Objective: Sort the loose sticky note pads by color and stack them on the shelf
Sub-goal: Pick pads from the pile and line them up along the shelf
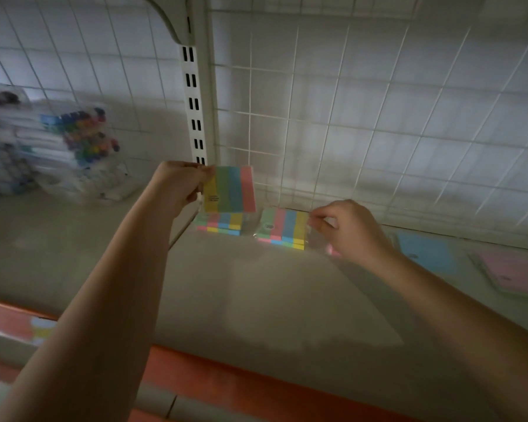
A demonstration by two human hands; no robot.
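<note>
The left hand (177,185) pinches a striped pad (230,189) by its left edge, thumb and fingers closed on it, holding it upright above the shelf (256,300). Right below that raised pad a second striped stack (220,223) lies flat on the shelf, close to the wire grid back (378,117). The right hand (348,229) has its fingertips gripping the clear wrapper at the right end of a third striped stack (282,228), which sits just right of the second one. Farther right of that stack, a blue pad (424,251) and a pink pad (509,269) lie flat and blurred. Far left of the raised pad, boxes of coloured pens (83,138) are piled against the grid.
</note>
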